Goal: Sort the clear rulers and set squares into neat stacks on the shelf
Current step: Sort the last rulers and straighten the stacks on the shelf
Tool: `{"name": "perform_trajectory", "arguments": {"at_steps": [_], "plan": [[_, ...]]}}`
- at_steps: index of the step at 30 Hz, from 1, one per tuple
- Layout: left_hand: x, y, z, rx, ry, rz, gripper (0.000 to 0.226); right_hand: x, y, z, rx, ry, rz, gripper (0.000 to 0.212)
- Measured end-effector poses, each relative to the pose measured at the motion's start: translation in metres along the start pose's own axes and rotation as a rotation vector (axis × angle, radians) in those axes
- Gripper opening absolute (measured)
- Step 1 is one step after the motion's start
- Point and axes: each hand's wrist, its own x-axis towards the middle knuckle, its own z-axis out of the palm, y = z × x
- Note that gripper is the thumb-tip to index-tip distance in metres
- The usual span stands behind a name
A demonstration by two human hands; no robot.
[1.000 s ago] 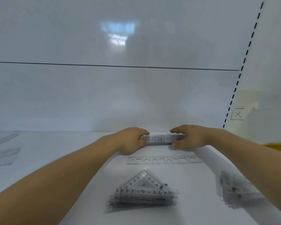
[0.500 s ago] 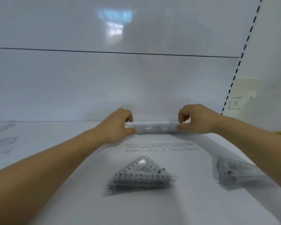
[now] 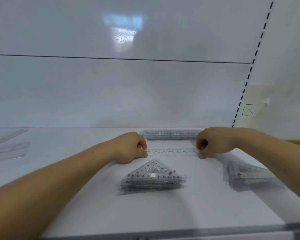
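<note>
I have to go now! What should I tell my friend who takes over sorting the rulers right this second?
Left hand: pinches the left end of the clear flat stencil ruler, which lies on the white shelf.
Right hand: pinches its right end.
Done: stack of clear straight rulers by the back wall; stack of clear triangular set squares in front; second set-square stack at the right, somewhat fanned.
Left: put the stencil ruler away, probably on the ruler stack; sort the loose clear pieces far left.
</note>
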Motion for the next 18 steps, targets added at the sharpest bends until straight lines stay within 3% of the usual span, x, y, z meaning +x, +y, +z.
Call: {"name": "perform_trajectory", "arguments": {"at_steps": [6, 12, 18], "plan": [[0.0, -0.001, 0.002, -0.087, 0.031, 0.029, 0.02, -0.001, 0.002, -0.002, 0.077, 0.036, -0.027, 0.022], [0.008, 0.004, -0.026, -0.202, 0.278, 0.095, 0.025, 0.001, 0.013, -0.019, 0.558, 0.336, -0.045, 0.011], [0.035, 0.013, -0.027, 0.025, 0.202, 0.054, 0.049, 0.032, 0.02, -0.017, 0.561, 0.387, 0.091, 0.015]]}}
